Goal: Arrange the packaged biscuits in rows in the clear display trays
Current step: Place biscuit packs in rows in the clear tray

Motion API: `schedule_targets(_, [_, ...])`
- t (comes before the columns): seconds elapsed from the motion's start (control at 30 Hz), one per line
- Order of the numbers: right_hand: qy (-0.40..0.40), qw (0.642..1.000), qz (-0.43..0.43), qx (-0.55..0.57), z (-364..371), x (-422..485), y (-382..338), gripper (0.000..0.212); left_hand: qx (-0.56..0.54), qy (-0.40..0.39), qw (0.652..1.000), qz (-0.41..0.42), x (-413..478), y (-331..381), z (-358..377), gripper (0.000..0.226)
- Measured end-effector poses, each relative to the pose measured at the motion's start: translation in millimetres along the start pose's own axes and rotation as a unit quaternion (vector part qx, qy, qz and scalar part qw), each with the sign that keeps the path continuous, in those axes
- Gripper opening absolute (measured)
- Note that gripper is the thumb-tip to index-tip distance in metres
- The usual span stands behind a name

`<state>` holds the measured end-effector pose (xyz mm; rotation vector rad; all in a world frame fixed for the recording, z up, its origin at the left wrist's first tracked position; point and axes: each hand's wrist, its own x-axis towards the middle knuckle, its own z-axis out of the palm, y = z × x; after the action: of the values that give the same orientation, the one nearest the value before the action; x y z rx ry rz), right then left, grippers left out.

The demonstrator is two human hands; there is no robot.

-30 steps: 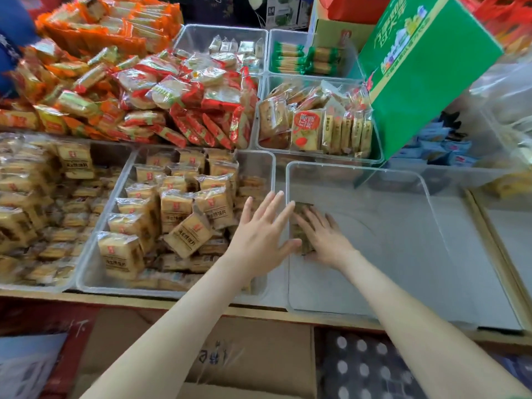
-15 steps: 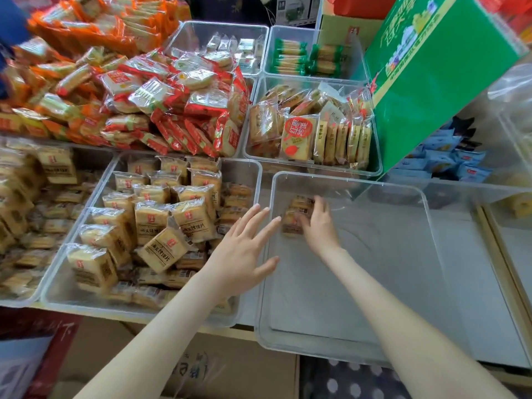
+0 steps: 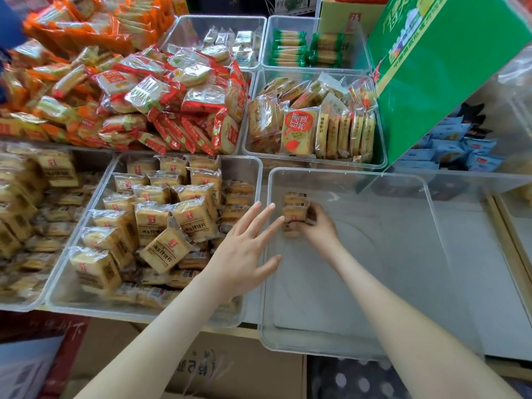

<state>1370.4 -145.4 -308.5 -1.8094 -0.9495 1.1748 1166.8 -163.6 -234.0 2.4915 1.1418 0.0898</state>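
We are starting the first row in the nearly bare clear tray (image 3: 348,176): our right hand (image 3: 316,229) curls round a few biscuit packs (image 3: 294,211) stood on edge just inside the tray's left wall, toward its far end, though glare on the plastic leaves us unsure of their number. Our left hand (image 3: 244,249) hovers with fingers spread wide, holding nothing, just outside that same wall, over the stocked tray (image 3: 243,168) beside it. Next, we judge, the left hand should fetch more packs from that neighbour while the right props the row upright, then extend it toward the tray's near edge.
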Motion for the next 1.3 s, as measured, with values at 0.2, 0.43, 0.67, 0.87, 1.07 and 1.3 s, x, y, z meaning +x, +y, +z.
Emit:
schedule_targets(0.2, [-0.05,0.998,-0.001,-0.046,7.4,2.3,0.3,0.052,0.004,-0.008,1.0,-0.006,0.1,1.0,-0.6,0.078])
schedule_targets(0.43, [-0.063,0.997,-0.028,-0.042,28.3,-3.5,6.9,0.07,0.007,-0.008,1.0,-0.001,1.3,1.3,-0.8,0.07])
schedule_targets(0.67, [-0.011,0.998,-0.009,-0.064,33.9,-1.0,-0.5,0.085,-0.011,0.004,1.0,0.006,-0.5,0.0,0.7,0.061])
schedule_targets(0.87, [0.022,0.965,-0.005,-0.261,29.4,-4.5,-3.6,0.102,0.002,-0.002,1.0,-0.005,-3.9,1.8,-3.9,0.061])
schedule_targets(1.07, [0.042,0.953,-0.074,-0.291,12.6,-31.0,-13.9,0.102,-0.032,0.096,0.994,-0.045,-24.5,-1.7,-8.7,0.069])
schedule_targets(1.3, [0.149,0.902,-0.34,-0.22,36.9,-76.8,-66.9,0.075,0.156,0.234,0.941,-0.188,-62.8,-47.9,-30.9,0.075])
